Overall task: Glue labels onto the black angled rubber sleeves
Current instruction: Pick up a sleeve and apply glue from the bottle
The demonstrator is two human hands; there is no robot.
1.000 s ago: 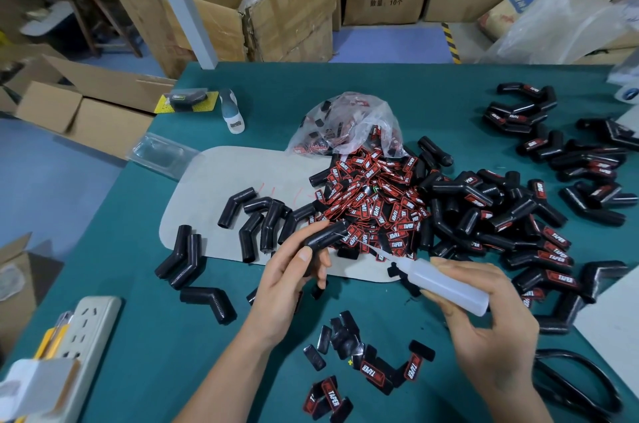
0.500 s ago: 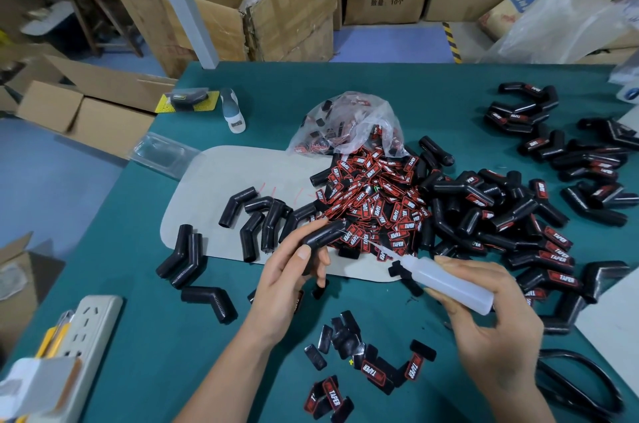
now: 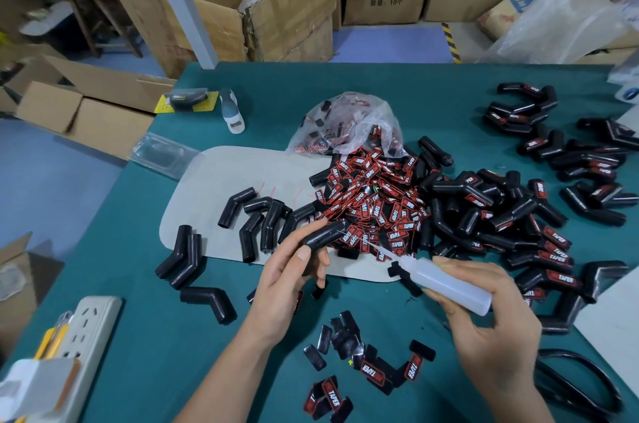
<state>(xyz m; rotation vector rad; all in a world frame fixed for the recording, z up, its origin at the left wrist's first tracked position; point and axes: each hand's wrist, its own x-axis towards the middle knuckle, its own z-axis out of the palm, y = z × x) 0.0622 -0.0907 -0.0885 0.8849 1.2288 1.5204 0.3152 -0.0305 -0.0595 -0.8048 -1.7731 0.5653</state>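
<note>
The left hand [image 3: 287, 284] gripped one black angled sleeve [image 3: 323, 236] between thumb and fingers, holding it raised just above the near edge of the grey mat [image 3: 221, 187]. The right hand [image 3: 491, 325] was curled around a translucent glue bottle [image 3: 446, 282], its thin nozzle pointing up-left toward the sleeve, close to it; whether the tip touched the rubber could not be told.

The sleeve looked light and small, of matte rubber that would likely flex a little under pressure without cracking. It seemed best held by one leg near the bend, as the hand held it, leaving the other leg's flat outer face bare for glue and label. Squeezing hard could deform that face, so a moderate grip seemed right.

A heap of red-and-black labels [image 3: 366, 204] lay just beyond the sleeve, spilling from a clear bag [image 3: 345, 125]. Unlabelled sleeves [image 3: 256, 218] lay on the mat to the left; labelled sleeves [image 3: 539, 236] were piled to the right on the green table [image 3: 345, 80]. A few loose labels [image 3: 371, 372] lay between the forearms.
</note>
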